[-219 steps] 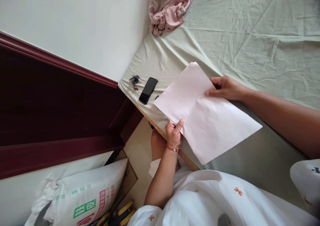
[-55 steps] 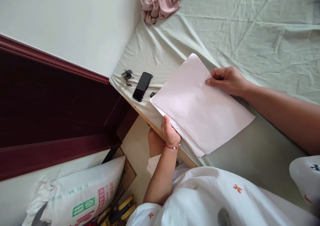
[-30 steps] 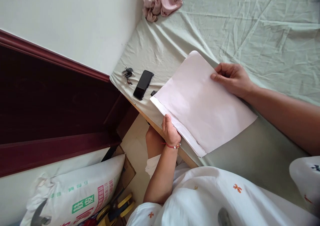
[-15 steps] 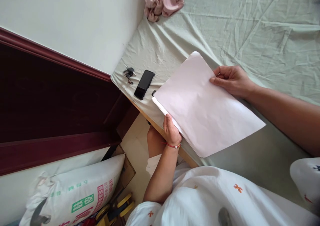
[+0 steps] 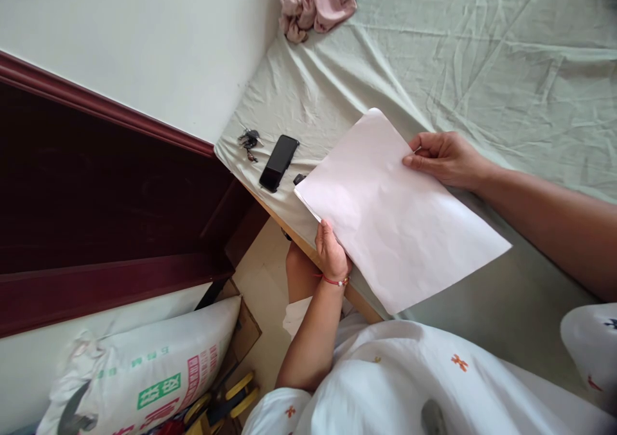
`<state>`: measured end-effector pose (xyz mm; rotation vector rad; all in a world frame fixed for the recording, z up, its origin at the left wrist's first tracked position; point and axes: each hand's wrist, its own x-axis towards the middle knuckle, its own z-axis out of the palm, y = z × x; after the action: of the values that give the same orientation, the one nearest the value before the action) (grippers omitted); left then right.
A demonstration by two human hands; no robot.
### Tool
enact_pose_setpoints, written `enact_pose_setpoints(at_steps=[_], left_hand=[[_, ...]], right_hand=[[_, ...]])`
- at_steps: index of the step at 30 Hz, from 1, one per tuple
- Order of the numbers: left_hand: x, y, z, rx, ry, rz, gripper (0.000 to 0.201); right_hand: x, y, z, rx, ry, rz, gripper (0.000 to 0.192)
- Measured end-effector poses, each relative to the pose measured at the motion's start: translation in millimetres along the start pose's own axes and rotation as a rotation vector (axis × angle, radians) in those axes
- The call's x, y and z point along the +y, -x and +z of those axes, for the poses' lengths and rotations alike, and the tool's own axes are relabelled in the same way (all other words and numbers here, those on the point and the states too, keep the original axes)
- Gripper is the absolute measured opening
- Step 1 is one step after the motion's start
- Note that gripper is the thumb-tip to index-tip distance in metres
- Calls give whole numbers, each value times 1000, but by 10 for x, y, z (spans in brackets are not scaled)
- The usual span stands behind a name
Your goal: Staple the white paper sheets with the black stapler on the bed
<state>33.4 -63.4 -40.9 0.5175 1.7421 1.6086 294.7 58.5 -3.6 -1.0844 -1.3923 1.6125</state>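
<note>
Grip: left hand (image 5: 331,253) pinches the near edge of a pale pink sheet of paper (image 5: 395,210), thumb on top and fingers hidden beneath; right hand (image 5: 446,159) is closed on the far edge, thumb over the face, fingers curled under. Location: the sheet is held just over the corner of a bed covered in a creased green bedsheet (image 5: 506,75); whether its underside touches the cloth cannot be told. Whether it is a single leaf or several stacked cannot be told either. Handling, by judgement: very light, thin, limp across its span; a faint wave in its surface suggests it sags and bends where unsupported. Creases and tears easily, so a hard pinch would likely mark it. Smooth face, probably apt to slide between dry fingertips. Best held at two opposite edges, as here, or near the corners, with flat finger pads rather than nails. Nearby: black phone (image 5: 279,162) and a bunch of keys (image 5: 249,141) on the bed corner, well clear of the left hand; crumpled pink cloth (image 5: 315,1) by the wall; printed sack (image 5: 144,377) on the floor.
</note>
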Motion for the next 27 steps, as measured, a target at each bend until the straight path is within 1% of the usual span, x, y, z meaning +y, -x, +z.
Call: enact_pose_setpoints(at_steps=[6, 12, 16, 21, 27], left_hand=[[22, 3, -18, -10, -36, 29, 34], [22, 21, -11, -105, 2, 43, 39], [9, 24, -8, -138, 26, 41, 41], [3, 24, -9, -120, 17, 31, 40], [9, 27, 1, -120, 24, 47, 42]], right_hand=[[18, 5, -5, 0, 28, 6, 32], [52, -9, -4, 0, 28, -1, 33], [97, -31, -17, -1, 34, -11, 32], [139, -53, -29, -16, 28, -25, 32], [130, -48, -30, -19, 40, -27, 33]])
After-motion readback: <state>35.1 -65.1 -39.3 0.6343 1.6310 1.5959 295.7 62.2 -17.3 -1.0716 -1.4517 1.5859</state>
